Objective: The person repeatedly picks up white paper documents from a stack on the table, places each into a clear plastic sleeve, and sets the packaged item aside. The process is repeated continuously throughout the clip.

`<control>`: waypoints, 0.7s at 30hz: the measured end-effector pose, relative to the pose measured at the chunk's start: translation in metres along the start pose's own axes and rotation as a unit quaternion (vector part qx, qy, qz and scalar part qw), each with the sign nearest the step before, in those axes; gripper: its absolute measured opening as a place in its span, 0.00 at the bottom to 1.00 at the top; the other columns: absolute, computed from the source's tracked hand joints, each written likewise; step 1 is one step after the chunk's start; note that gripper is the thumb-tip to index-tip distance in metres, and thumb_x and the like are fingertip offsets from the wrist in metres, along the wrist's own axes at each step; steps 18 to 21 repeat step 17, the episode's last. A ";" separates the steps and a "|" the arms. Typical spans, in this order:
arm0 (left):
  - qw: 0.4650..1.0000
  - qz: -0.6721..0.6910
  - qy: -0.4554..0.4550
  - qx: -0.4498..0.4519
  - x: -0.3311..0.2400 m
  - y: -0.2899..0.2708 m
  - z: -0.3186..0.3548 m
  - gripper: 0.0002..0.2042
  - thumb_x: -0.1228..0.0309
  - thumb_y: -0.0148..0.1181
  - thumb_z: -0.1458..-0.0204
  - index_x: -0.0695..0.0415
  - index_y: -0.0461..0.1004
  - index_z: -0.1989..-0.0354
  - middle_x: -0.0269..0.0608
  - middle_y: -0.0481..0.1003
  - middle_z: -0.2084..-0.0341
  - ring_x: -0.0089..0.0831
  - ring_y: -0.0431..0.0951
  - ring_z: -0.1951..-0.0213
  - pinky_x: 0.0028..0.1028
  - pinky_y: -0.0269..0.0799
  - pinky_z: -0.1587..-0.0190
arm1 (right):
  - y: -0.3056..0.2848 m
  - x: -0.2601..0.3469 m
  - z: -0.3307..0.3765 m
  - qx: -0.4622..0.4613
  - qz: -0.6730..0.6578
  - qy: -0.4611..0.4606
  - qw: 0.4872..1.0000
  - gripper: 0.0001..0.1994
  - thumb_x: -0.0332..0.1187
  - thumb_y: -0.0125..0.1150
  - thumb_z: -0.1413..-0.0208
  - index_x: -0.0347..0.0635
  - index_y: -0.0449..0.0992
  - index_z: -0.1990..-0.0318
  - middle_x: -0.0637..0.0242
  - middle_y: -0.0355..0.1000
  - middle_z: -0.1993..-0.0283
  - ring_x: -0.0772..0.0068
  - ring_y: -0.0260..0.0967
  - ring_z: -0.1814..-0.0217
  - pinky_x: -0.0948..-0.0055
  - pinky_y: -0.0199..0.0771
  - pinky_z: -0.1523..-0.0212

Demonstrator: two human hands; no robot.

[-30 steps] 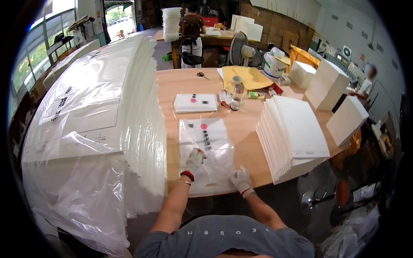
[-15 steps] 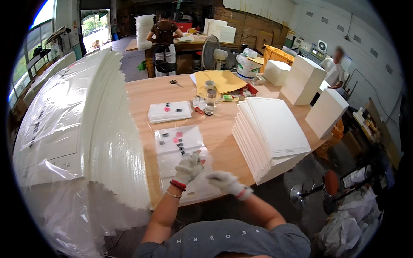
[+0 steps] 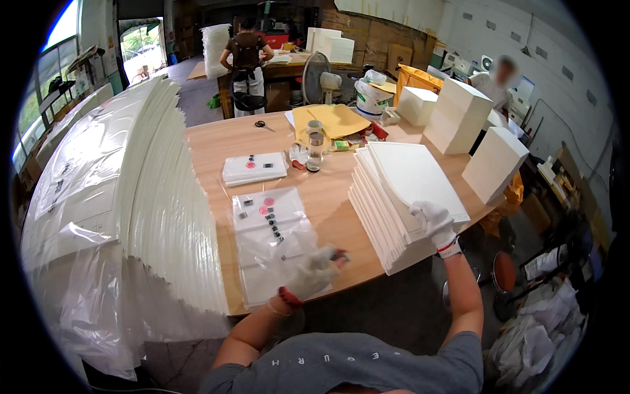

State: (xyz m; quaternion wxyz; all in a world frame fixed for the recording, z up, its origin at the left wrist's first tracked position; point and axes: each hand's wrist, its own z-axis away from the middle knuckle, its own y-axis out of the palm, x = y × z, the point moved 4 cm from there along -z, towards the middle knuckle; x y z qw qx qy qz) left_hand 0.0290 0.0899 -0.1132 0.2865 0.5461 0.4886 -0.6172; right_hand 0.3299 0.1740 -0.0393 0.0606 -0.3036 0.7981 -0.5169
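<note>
While the gloved left hand [image 3: 314, 272] presses down on a clear, crinkly plastic bag [image 3: 272, 243] lying flat on the wooden worktop [image 3: 328, 190], its fingers curl loosely around the bag's near edge. Over on the other side, the gloved right hand [image 3: 434, 222] rests on one stack of thin white sheets [image 3: 403, 197], fingers bent over the top sheet's corner. One second, taller sheet pile [image 3: 131, 197] fans out left, and one smaller bag bundle [image 3: 254, 168] lies beyond.
</note>
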 end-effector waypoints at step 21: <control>0.979 -0.199 0.010 0.048 -0.014 0.019 0.043 0.31 0.66 0.51 0.53 0.65 0.49 0.41 0.52 0.59 0.52 0.40 0.61 0.52 0.35 0.57 0.50 | 0.073 0.124 0.107 -0.134 -0.755 0.317 0.559 0.21 0.35 0.49 0.46 0.37 0.63 0.45 0.59 0.66 0.47 0.66 0.66 0.47 0.66 0.69 0.48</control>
